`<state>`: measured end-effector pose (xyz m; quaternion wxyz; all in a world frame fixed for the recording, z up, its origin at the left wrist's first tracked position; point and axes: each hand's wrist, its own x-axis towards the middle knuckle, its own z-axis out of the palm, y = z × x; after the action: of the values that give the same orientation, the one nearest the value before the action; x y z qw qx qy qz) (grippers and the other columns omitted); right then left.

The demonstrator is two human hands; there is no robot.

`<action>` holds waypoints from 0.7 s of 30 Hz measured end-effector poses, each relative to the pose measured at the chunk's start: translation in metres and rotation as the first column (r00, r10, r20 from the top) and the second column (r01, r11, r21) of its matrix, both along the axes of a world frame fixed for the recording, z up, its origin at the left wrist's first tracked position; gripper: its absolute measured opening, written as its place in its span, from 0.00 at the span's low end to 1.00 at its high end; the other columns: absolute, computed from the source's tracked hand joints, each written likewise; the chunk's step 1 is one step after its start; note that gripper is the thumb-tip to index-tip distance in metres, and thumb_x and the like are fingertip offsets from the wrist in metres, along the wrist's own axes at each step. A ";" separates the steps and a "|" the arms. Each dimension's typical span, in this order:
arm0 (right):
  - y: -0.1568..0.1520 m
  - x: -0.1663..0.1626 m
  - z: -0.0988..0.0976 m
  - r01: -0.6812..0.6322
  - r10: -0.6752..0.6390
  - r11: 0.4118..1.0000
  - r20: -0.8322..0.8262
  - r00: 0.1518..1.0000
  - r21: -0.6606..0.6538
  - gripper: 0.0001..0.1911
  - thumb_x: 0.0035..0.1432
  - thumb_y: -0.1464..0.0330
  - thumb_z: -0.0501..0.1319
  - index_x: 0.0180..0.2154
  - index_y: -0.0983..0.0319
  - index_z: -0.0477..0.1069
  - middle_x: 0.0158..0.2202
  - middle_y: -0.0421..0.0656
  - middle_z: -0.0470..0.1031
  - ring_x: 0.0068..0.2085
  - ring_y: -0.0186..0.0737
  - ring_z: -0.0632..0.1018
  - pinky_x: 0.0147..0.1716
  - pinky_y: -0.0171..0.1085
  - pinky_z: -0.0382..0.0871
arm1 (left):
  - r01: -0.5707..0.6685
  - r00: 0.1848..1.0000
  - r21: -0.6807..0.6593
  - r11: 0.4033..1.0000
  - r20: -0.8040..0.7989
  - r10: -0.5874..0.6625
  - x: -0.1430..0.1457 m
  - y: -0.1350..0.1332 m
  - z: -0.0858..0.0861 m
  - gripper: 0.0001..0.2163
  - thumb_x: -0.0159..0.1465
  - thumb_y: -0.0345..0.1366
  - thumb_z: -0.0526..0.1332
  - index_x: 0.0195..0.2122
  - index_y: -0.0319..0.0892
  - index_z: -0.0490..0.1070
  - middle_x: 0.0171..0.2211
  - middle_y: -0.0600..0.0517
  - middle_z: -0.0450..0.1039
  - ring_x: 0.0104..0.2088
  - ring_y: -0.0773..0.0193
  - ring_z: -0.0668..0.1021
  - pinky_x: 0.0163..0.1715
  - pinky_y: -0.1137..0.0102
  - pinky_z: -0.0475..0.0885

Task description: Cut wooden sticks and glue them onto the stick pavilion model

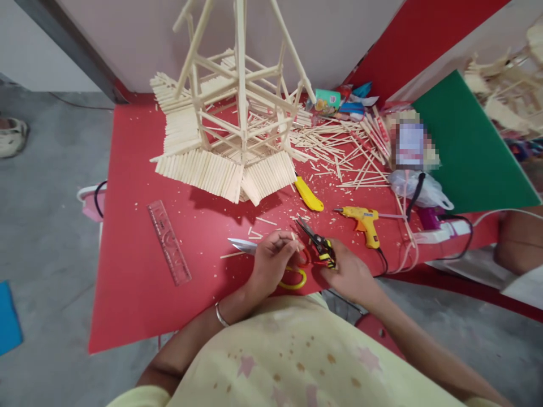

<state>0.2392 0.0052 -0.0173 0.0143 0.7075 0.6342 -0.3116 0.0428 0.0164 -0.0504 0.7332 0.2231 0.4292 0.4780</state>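
While left hand (pixel 271 261) pinches short pale wooden stick (pixel 295 241) between thumb and fingers, right hand (pixel 350 274) wraps handles of black-and-yellow metal snips (pixel 323 246), blades aimed forward, presumably keeping edges off skin. Under left hand, steel scissors (pixel 243 245) with red-and-yellow loops. Beyond both hands, pale stick-built tower frame (pixel 241 113), slim posts above ribbed, slatted skirt (pixel 199 172). Near right hand, yellow plastic glue gun (pixel 360 215), likely parked within reach.

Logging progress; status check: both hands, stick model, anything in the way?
Left hand pinching short stick piece. Right hand holding snips. Stick model standing ahead. Scissors partly behind left hand, possibly in the way.
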 end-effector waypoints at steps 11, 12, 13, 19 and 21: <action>-0.005 -0.004 -0.005 -0.041 0.062 0.981 -0.105 0.992 0.188 0.29 0.51 0.68 0.60 0.56 0.59 0.64 0.49 0.49 0.75 0.50 0.51 0.76 0.47 0.43 0.68 | -0.035 0.986 0.029 0.999 -0.164 0.039 -0.006 0.006 -0.004 0.15 0.59 0.46 0.69 0.39 0.41 0.71 0.23 0.54 0.76 0.20 0.68 0.75 0.20 0.74 0.71; -0.005 -0.005 -0.003 -0.051 0.077 0.980 -0.128 0.989 0.194 0.28 0.51 0.68 0.60 0.55 0.59 0.64 0.49 0.48 0.75 0.50 0.51 0.76 0.48 0.43 0.68 | -0.030 0.983 0.035 0.999 -0.182 0.036 -0.006 0.006 -0.004 0.15 0.59 0.45 0.69 0.40 0.41 0.71 0.23 0.54 0.76 0.19 0.68 0.74 0.19 0.75 0.70; -0.004 -0.007 -0.001 -0.065 0.096 0.979 -0.151 0.984 0.196 0.27 0.51 0.69 0.60 0.55 0.58 0.65 0.49 0.48 0.75 0.51 0.50 0.76 0.48 0.43 0.68 | -0.027 0.978 0.044 0.999 -0.205 0.035 -0.006 0.006 -0.004 0.14 0.59 0.45 0.68 0.40 0.41 0.72 0.22 0.55 0.75 0.19 0.69 0.73 0.19 0.76 0.68; -0.003 -0.016 0.006 -0.169 0.210 0.968 -0.228 0.951 0.188 0.26 0.50 0.71 0.59 0.53 0.59 0.65 0.49 0.48 0.75 0.49 0.48 0.76 0.46 0.41 0.68 | 0.042 0.937 0.150 0.988 -0.349 0.013 -0.008 0.007 -0.007 0.07 0.62 0.39 0.66 0.35 0.41 0.75 0.26 0.55 0.73 0.24 0.71 0.73 0.23 0.78 0.66; -0.004 -0.017 0.003 -0.175 0.214 0.970 -0.245 0.945 0.171 0.28 0.50 0.71 0.59 0.55 0.59 0.63 0.50 0.48 0.74 0.49 0.48 0.77 0.45 0.40 0.68 | 0.063 0.932 0.165 0.984 -0.363 0.001 -0.009 0.006 -0.008 0.06 0.63 0.39 0.65 0.36 0.42 0.75 0.28 0.55 0.74 0.25 0.70 0.73 0.24 0.77 0.66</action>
<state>0.2225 0.0014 -0.0144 -0.0912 0.5929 0.7186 -0.3518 0.0342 0.0227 -0.0582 0.6269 0.3772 0.5097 0.4527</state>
